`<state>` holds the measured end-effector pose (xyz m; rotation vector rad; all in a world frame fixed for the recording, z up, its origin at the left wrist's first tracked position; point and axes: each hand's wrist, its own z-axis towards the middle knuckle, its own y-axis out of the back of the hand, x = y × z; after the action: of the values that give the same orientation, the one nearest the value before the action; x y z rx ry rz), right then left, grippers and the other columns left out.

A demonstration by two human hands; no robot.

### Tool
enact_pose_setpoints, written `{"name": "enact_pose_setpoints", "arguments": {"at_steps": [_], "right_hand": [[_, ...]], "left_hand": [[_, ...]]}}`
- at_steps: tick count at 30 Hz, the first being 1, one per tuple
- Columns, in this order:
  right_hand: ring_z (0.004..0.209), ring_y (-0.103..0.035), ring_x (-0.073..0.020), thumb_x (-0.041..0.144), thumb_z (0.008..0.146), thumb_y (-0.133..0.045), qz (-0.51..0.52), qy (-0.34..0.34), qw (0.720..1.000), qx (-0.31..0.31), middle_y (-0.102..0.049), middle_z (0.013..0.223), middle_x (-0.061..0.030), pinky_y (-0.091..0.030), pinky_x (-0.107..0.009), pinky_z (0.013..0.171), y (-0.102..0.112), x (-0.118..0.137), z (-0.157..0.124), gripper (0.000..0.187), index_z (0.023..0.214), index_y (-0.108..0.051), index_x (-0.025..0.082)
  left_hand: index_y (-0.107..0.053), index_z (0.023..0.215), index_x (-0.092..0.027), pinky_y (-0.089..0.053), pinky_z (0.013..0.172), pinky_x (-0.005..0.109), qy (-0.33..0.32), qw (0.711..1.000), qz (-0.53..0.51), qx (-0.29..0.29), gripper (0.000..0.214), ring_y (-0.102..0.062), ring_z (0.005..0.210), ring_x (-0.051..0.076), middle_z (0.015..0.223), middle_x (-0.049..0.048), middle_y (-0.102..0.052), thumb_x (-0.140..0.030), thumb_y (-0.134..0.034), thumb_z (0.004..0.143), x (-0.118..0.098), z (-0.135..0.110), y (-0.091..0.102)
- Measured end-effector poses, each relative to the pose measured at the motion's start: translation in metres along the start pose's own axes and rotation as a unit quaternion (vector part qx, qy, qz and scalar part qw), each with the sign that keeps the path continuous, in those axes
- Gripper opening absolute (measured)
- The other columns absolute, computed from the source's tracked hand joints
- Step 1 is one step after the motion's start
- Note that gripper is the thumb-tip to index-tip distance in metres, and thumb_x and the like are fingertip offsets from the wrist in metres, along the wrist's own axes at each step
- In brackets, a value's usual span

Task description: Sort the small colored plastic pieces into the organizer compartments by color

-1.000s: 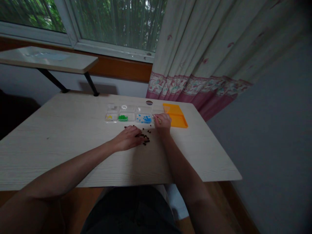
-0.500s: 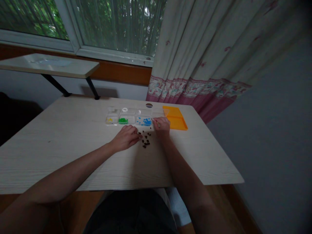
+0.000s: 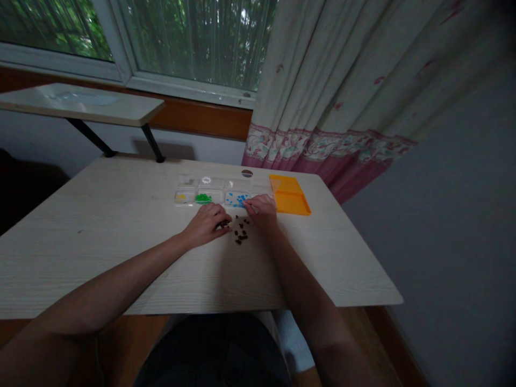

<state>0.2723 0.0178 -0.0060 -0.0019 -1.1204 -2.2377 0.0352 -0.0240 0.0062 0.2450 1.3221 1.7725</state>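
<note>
My left hand [image 3: 207, 221] rests on the wooden table [image 3: 121, 247] with its fingers curled at the left edge of a scatter of small dark beads [image 3: 241, 234]. My right hand [image 3: 262, 209] sits just right of the beads, fingers pinched at the near edge of a clear compartment box [image 3: 217, 192]. The box holds blue beads [image 3: 238, 199], green beads [image 3: 203, 198] and yellow beads [image 3: 181, 197] in separate cells. What either hand pinches is too small to make out.
An orange tray [image 3: 291, 195] lies right of the box. A second small table [image 3: 80, 103] stands behind on the left under the window. A floral curtain [image 3: 322, 97] hangs behind the far right corner. The table's right edge drops off near a grey wall.
My left hand drew back to the left off the dark beads, leaving them uncovered. My right hand slid slightly left and nearer, towards the blue cell.
</note>
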Motion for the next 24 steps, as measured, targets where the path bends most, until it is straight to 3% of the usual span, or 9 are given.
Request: {"name": "enact_pose_setpoints", "arguments": {"at_steps": [9,24], "right_hand": [[0.09,-0.058,-0.0174,0.033,0.091,-0.059,0.027,-0.007,1.0,0.004,-0.073,0.09,-0.0032,-0.037,-0.034,0.086,0.001,0.009,-0.003,0.017,0.091,-0.073,0.024],[0.088,-0.057,-0.0172,0.032,0.092,-0.057,0.033,-0.004,0.999,0.026,-0.072,0.086,-0.0024,-0.035,-0.032,0.084,0.003,0.031,-0.005,0.019,0.089,-0.073,0.023]], "left_hand": [[-0.068,0.098,-0.024,-0.035,0.084,0.038,-0.01,1.0,0.0,0.014,0.017,-0.05,0.095,0.023,0.095,0.0063,-0.059,-0.033,-0.056,0.09,-0.003,0.001,0.0],[-0.063,0.096,-0.02,-0.038,0.087,0.037,-0.007,1.0,-0.014,0.013,0.017,-0.052,0.095,0.022,0.095,0.0065,-0.06,-0.031,-0.05,0.093,-0.006,0.002,0.003]]}}
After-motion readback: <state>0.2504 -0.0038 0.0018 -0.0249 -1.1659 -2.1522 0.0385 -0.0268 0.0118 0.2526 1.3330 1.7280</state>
